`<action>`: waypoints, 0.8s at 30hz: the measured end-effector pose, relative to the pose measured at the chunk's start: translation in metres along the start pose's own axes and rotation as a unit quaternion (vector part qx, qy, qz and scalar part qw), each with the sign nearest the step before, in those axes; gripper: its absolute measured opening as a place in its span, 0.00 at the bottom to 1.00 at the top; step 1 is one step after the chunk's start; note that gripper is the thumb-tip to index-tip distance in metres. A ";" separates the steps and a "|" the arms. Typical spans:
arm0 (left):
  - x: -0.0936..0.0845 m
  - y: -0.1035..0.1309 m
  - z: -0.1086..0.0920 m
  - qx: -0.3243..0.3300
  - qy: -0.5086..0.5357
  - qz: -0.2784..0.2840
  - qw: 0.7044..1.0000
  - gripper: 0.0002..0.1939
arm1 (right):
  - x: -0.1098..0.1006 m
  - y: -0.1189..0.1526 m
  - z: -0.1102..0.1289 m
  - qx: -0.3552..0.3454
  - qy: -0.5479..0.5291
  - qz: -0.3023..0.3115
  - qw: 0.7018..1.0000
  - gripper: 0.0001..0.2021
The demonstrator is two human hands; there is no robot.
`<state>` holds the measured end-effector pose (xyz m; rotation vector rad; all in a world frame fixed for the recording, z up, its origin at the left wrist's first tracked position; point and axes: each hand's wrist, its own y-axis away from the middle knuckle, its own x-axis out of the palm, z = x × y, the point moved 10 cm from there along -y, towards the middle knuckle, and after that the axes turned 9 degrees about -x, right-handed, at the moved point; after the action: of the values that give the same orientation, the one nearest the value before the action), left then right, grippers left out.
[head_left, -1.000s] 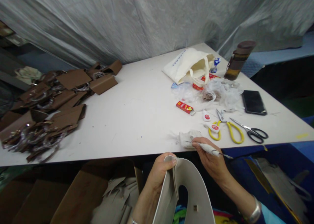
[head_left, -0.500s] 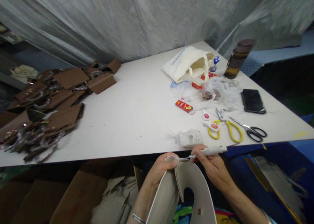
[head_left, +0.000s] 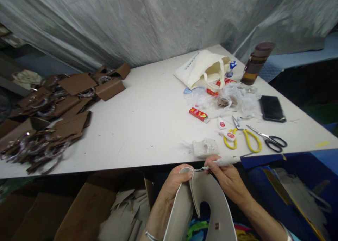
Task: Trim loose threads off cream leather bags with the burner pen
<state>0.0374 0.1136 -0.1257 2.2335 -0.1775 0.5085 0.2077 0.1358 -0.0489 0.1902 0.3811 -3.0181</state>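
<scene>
My left hand is closed on the upper edge of a beige-grey leather-like bag piece, thumb in front. The piece is bent over and has a curved cut-out and a small metal-coloured fitting low on its right part. My right hand grips a slim tool with a white-wrapped handle; its kind I cannot make out. The tool's thin tip points left at the piece's top edge, close to my left thumb. Whether the tip touches the edge is too small to tell.
On the white table lie a white wrapped lump, yellow-handled scissors, black-handled scissors, a phone, a bottle and a tote bag. Brown bag pieces pile up left. Below stands a carton.
Both hands and the bag piece have shifted slightly right. The tool's tip has drawn back a little from my left thumb, along the top edge.
</scene>
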 end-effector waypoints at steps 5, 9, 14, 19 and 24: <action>-0.004 -0.005 0.007 -0.009 0.033 0.004 0.999 0.22 | 0.003 -0.002 -0.004 0.010 0.016 0.018 1.000 0.17; -0.006 -0.003 0.006 0.002 0.036 -0.006 0.999 0.21 | 0.005 -0.002 0.012 -0.060 0.045 0.042 0.996 0.16; 0.000 0.007 0.003 0.008 0.041 -0.015 0.999 0.19 | 0.029 0.010 0.047 -0.206 0.130 0.205 0.948 0.10; 0.003 0.016 -0.001 0.019 0.042 -0.020 0.999 0.19 | 0.016 0.015 0.065 -0.259 0.134 0.200 0.935 0.08; 0.004 0.022 -0.001 0.034 0.026 -0.024 0.999 0.21 | -0.002 0.024 0.044 -0.199 0.067 0.106 0.972 0.15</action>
<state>0.0348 0.0996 -0.1080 2.2811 -0.0792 0.5538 0.2075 0.1017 -0.0126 0.3746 0.9025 -2.6585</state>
